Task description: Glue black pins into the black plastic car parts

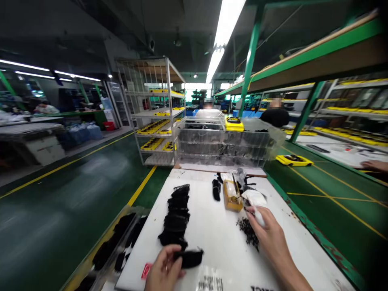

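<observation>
My left hand [165, 268] grips a flat black part [189, 258] near the front edge of the white table [212, 226]. My right hand [268, 234] reaches over a small heap of black screws [248, 232], its fingers closed round a white object [257, 216] that I cannot name. A row of stacked black parts [176, 214] lies left of centre. Beyond my right hand sit a small yellow-brown box [232, 194] and a white bag [254, 197].
Stacked clear plastic trays [221, 143] stand at the table's far end. A wire rack [157, 121] with yellow trays stands behind on the left. A tray of black parts [118, 242] sits left below the table. Two people sit farther back. Another person's hand [374, 165] rests on the right bench.
</observation>
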Motion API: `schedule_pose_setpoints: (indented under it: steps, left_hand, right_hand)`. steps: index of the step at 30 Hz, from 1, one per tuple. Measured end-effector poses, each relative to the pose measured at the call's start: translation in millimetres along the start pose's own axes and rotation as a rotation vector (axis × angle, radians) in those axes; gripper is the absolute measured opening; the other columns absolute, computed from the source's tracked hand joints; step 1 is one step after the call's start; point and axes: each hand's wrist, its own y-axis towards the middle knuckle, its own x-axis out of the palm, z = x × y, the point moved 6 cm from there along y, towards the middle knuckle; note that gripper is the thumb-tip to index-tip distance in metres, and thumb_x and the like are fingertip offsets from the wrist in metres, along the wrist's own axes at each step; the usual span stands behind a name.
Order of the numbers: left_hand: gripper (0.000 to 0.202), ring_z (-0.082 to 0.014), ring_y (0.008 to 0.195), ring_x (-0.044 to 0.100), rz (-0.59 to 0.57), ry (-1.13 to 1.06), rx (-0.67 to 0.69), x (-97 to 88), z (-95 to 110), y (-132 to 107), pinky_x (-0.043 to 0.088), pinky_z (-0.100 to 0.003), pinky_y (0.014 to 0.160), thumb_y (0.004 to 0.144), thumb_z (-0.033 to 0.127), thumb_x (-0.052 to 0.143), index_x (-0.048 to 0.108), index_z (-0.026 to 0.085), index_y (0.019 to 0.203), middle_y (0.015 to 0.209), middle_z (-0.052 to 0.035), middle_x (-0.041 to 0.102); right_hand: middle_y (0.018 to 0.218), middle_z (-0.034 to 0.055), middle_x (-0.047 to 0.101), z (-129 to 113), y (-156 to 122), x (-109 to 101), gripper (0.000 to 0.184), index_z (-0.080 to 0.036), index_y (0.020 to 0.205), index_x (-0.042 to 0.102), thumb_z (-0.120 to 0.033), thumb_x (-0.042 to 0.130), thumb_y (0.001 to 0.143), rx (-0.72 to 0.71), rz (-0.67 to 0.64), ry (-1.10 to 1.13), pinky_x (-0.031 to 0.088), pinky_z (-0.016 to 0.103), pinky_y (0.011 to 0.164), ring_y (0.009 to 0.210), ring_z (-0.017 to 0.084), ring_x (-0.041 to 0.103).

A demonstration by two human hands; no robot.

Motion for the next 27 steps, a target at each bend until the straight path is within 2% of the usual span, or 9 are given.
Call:
schedule_pose_setpoints:
  steps: [2,6,10,13,17,20,24,27]
  left_hand:
    - [0.037,-0.0174,0.071,0.062,0.052,0.046,0.077,-14.4,11,-2,0.052,-0.026,0.063,0.056,0.042,0.077,0.065,0.019,0.082,0.078,-0.0029,0.064]
    - [0.023,-0.0166,0.078,0.061,0.043,0.165,0.187,-30.0,22,-1,0.050,-0.025,0.070,0.067,0.032,0.068,0.066,0.017,0.084,0.083,-0.0036,0.065]
    - [0.020,-0.0132,0.069,0.057,0.041,0.291,0.236,-35.1,24,5,0.046,-0.024,0.068,0.074,0.029,0.061,0.065,0.018,0.091,0.085,-0.0023,0.064]
    - [0.019,-0.0137,0.066,0.053,0.028,0.461,0.344,-33.2,28,10,0.045,-0.027,0.070,0.076,0.027,0.058,0.065,0.020,0.092,0.089,-0.0029,0.063]
    - [0.025,-0.0205,0.089,0.055,-0.002,0.766,0.563,-26.3,33,12,0.045,-0.035,0.086,0.079,0.022,0.055,0.062,0.021,0.102,0.101,-0.0066,0.056]
    - [0.045,-0.0258,0.111,0.047,-0.014,0.940,0.679,-20.8,42,12,0.039,-0.042,0.099,0.078,0.019,0.056,0.052,0.020,0.123,0.115,-0.0108,0.049]
    - [0.074,-0.0315,0.134,0.027,-0.200,1.138,0.717,-6.1,58,21,0.029,-0.049,0.107,0.072,0.016,0.062,0.034,0.027,0.139,0.144,-0.0118,0.028]
    - [0.084,-0.0339,0.138,0.020,-0.388,1.265,0.654,4.7,66,31,0.025,-0.051,0.109,0.067,0.014,0.065,0.030,0.027,0.142,0.150,-0.0126,0.023]
  right_hand:
    - [0.105,0.0049,0.062,3,-20,-8,0.028,-0.026,0.097,0.063,-0.048,0.054,0.083,0.086,-0.037,0.003,0.048,0.037,0.082,0.101,0.025,0.057]
    - [0.101,0.0037,0.066,15,-58,-22,0.035,-0.027,0.095,0.064,-0.055,0.057,0.075,0.293,-0.117,-0.028,0.050,0.038,0.080,0.095,0.028,0.062]
    - [0.097,0.0030,0.069,25,-84,-27,0.040,-0.028,0.094,0.065,-0.060,0.057,0.072,0.467,-0.190,-0.075,0.049,0.041,0.082,0.088,0.029,0.065]
    - [0.097,0.0019,0.070,28,-94,-26,0.043,-0.029,0.094,0.065,-0.062,0.056,0.069,0.535,-0.203,-0.078,0.050,0.039,0.080,0.086,0.028,0.065]
    - [0.099,0.0029,0.069,28,-99,-20,0.045,-0.027,0.093,0.065,-0.064,0.056,0.068,0.562,-0.214,-0.046,0.048,0.040,0.086,0.092,0.029,0.064]
    - [0.104,0.0025,0.068,28,-101,-17,0.045,-0.028,0.094,0.064,-0.064,0.055,0.069,0.560,-0.211,-0.031,0.046,0.041,0.088,0.097,0.030,0.062]
    - [0.098,0.0037,0.069,27,-102,-18,0.046,-0.027,0.094,0.064,-0.064,0.052,0.070,0.581,-0.186,-0.062,0.048,0.041,0.082,0.094,0.031,0.063]
    - [0.095,0.0035,0.070,22,-102,-19,0.044,-0.027,0.092,0.063,-0.063,0.049,0.071,0.541,-0.157,-0.081,0.048,0.040,0.081,0.091,0.030,0.063]
